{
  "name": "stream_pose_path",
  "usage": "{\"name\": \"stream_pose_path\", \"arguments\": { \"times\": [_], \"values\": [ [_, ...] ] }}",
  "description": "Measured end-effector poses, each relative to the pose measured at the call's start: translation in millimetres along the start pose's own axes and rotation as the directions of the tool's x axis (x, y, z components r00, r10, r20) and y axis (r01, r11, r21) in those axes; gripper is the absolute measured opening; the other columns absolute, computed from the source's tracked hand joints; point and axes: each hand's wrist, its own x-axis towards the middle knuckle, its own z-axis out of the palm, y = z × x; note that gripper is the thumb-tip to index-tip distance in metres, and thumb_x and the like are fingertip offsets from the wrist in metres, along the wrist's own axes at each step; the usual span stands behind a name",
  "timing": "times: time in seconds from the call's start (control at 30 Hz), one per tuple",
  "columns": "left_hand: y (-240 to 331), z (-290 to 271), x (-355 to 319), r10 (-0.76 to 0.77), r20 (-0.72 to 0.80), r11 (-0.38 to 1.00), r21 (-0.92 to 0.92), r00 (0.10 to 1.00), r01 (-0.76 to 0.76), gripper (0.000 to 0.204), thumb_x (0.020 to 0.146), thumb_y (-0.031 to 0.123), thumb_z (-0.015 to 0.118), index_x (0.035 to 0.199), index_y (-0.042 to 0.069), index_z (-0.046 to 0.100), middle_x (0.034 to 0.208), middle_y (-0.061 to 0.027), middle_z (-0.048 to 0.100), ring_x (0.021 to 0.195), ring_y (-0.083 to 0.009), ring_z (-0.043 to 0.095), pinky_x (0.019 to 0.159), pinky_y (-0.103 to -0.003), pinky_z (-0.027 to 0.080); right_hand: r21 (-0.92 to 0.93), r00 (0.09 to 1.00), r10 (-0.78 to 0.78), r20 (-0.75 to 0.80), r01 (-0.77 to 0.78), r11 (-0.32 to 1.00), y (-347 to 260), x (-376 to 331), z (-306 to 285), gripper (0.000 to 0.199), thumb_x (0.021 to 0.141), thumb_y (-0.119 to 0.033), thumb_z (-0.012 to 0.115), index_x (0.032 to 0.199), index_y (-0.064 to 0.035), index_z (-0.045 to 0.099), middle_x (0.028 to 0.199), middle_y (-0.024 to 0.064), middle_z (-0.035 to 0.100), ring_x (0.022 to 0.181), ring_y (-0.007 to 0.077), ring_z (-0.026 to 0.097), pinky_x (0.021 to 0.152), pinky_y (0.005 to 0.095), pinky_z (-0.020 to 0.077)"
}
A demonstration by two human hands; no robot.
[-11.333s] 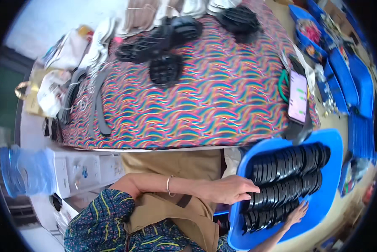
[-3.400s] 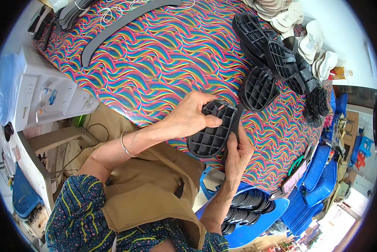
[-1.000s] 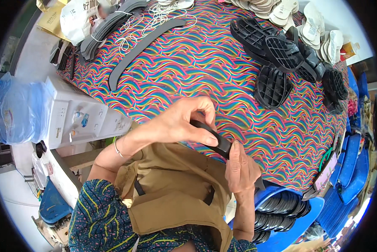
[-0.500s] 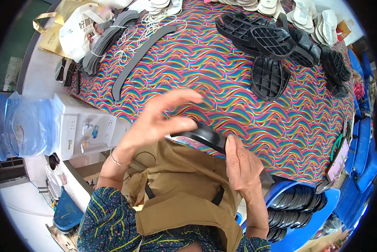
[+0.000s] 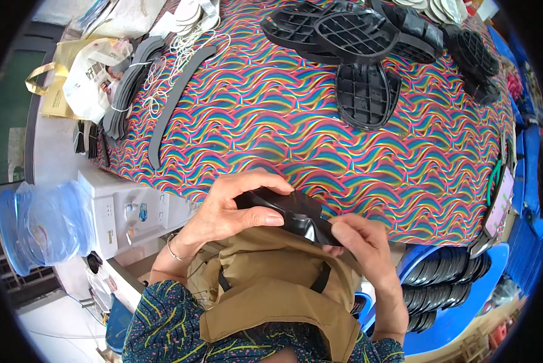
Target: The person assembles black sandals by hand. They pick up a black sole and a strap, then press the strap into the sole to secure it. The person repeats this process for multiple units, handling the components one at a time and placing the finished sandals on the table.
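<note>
From the head view we've got both hands on a black shoe sole (image 5: pixel 289 212) at the near edge of the wavy-patterned surface (image 5: pixel 271 115): our left hand (image 5: pixel 232 209) grips its left end, our right hand (image 5: pixel 359 242) pinches its right end. More black soles (image 5: pixel 368 94) lie far across it, and a blue tray of soles (image 5: pixel 447 284) sits near right.

The sole (image 5: pixel 286 209) pinched between the fingers of the left hand (image 5: pixel 232 209) and the right hand (image 5: pixel 359 245) is glossy black. Just beyond the fingertips, the tablecloth (image 5: pixel 271 121) runs in wavy stripes of pink, blue, green and yellow. Farther out from the fingers lie matte black soles (image 5: pixel 365 94) with a grid pattern. Under the wrists hangs a plain tan apron (image 5: pixel 271 284) with black straps. To the right of the right-hand fingers, a bright blue tray (image 5: pixel 459 314) carries black soles.
</note>
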Motion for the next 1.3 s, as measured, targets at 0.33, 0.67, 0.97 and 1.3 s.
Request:
{"name": "stream_pose_path", "arguments": {
  "times": [0.33,0.67,0.97,1.3],
  "values": [
    [-15.9,0.6,1.9,0.249,0.039,0.967,0.047,0.968,-0.251,0.034,0.076,0.013,0.082,0.105,0.002,0.069,0.105,-0.0144,0.069,0.103,-0.0309,0.065,0.09,-0.042,0.047,-0.58,0.781,-0.608,0.142,0.564,0.588,-39.7,-24.1,12.5,0.015,0.073,-0.004,0.081,0.081,-0.0019,0.068,0.063,0.0096,0.058,0.052,0.0275,0.055,0.049,0.0354,0.0423],
    [-27.4,-3.0,7.2,0.223,0.004,0.972,-0.073,0.975,-0.222,0.044,0.075,0.027,0.084,0.102,-0.003,0.067,0.1,-0.0218,0.069,0.098,-0.0364,0.066,0.088,-0.048,0.045,-0.351,0.932,-0.335,-0.139,0.27,0.897,-7.1,6.2,1.9,0.012,0.079,-0.007,0.079,0.084,0.0009,0.072,0.071,0.0081,0.067,0.06,0.0164,0.061,0.056,0.029,0.0458],
    [-35.3,-4.0,9.4,0.189,-0.011,0.967,-0.174,0.982,-0.188,0.05,0.072,0.027,0.086,0.106,-0.002,0.063,0.1,-0.02,0.068,0.099,-0.036,0.065,0.09,-0.05,0.045,-0.303,0.95,-0.265,-0.165,0.207,0.93,1.9,26.3,6.8,0.012,0.082,-0.008,0.077,0.087,0.0012,0.073,0.072,0.0062,0.069,0.063,0.0119,0.062,0.058,0.0269,0.0464],
    [-34.8,-1.4,8.4,0.098,0.05,0.958,-0.277,0.994,-0.08,0.063,0.082,0.023,0.079,0.129,0.003,0.044,0.109,-0.0165,0.06,0.109,-0.0275,0.057,0.099,-0.044,0.042,-0.192,0.981,-0.151,-0.126,0.125,0.973,-4.1,32.5,7.8,0.013,0.087,-0.01,0.073,0.091,0.0023,0.072,0.073,0.0044,0.069,0.064,0.0067,0.058,0.057,0.0251,0.0465]
  ]
}}
